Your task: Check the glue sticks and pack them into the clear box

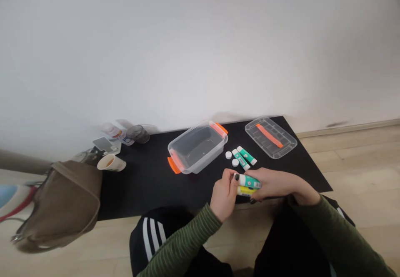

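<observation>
The head view looks down on a black counter point(143, 187) set against a white wall. Low in the middle of the frame, the left hand point(223, 195) is curled closed, with its dark-painted fingertips point(236, 177) pinching the white end of a teal-labelled glue stick point(250, 181). The right hand point(275, 184) is closed around the far end of that stick and also around a yellow-labelled glue stick point(246, 190), which lies just below it. Dark lettering shows on the yellow label, but it is too small to read, and no brand can be made out on either stick.

Just beyond the hands, two more teal-labelled glue sticks point(243, 156) lie side by side on the counter, with barcodes on their labels. Two round white caps point(231, 158) sit just to their left. Further left stands a transparent plastic box point(196, 147) with orange clip handles. To the right lies its transparent lid point(270, 137), with an orange strip across it.

At the counter's left end are a paper cup point(111, 162) with brown liquid inside, a dark drinking glass point(137, 134), and a blurred printed package point(113, 131) with no legible writing. A brown bag point(59, 206) hangs over the left edge. Both sleeves are green-striped, and black trousers with white stripes show below.
</observation>
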Available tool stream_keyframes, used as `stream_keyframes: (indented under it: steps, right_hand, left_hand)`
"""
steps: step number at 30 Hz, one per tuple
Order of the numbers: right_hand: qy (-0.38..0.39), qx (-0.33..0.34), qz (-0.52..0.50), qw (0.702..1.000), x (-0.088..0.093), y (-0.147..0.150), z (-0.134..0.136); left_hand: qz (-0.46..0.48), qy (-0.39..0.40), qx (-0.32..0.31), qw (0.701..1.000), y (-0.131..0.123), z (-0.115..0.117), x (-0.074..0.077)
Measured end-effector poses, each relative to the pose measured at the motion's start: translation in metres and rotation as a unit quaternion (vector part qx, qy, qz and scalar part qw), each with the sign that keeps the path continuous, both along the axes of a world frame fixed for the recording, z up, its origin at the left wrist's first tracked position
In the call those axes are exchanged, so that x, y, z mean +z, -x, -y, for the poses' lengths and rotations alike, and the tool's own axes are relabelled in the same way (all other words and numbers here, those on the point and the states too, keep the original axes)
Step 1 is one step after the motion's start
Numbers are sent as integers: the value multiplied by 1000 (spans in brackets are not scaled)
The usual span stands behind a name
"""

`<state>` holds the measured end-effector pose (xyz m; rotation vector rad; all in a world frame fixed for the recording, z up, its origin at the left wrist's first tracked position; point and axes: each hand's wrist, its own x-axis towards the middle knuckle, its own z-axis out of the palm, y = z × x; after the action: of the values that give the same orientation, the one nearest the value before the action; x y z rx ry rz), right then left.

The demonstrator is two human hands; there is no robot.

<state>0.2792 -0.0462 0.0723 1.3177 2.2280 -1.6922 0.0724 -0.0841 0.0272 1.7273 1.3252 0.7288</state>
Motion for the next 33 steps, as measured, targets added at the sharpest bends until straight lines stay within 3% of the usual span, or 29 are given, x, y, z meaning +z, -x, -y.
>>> stream_keyframes:
  steps: [7,10,12,14,17,21,25,33]
  right_hand:
    - [31,1,-9,999,3,-5,-3]
    - [57,-10,-27,998,1,-21,-5]
    - [50,-57,-35,996,-7,-37,-12]
    - [12,-146,-33,989,-21,-53,-25]
    - [-114,-289,9,950,-52,-64,-52]
    - [-223,-324,162,905,-88,-57,-77]
    - [-221,-308,241,893,-102,-48,-80]
    - [-226,-311,235,893,-112,-32,-78]
  left_hand:
    - [17,23,3,1000,-6,3,-6]
    - [58,39,57,996,4,-7,-17]
    - [45,21,136,990,17,-21,-25]
    - [-43,-1,147,988,28,-35,-33]
    - [-268,-22,29,963,27,-53,-47]
    - [-419,-75,-73,902,8,-63,-63]
    - [-425,-95,-81,896,5,-68,-73]
    - [-286,-117,-35,950,15,-72,-91]
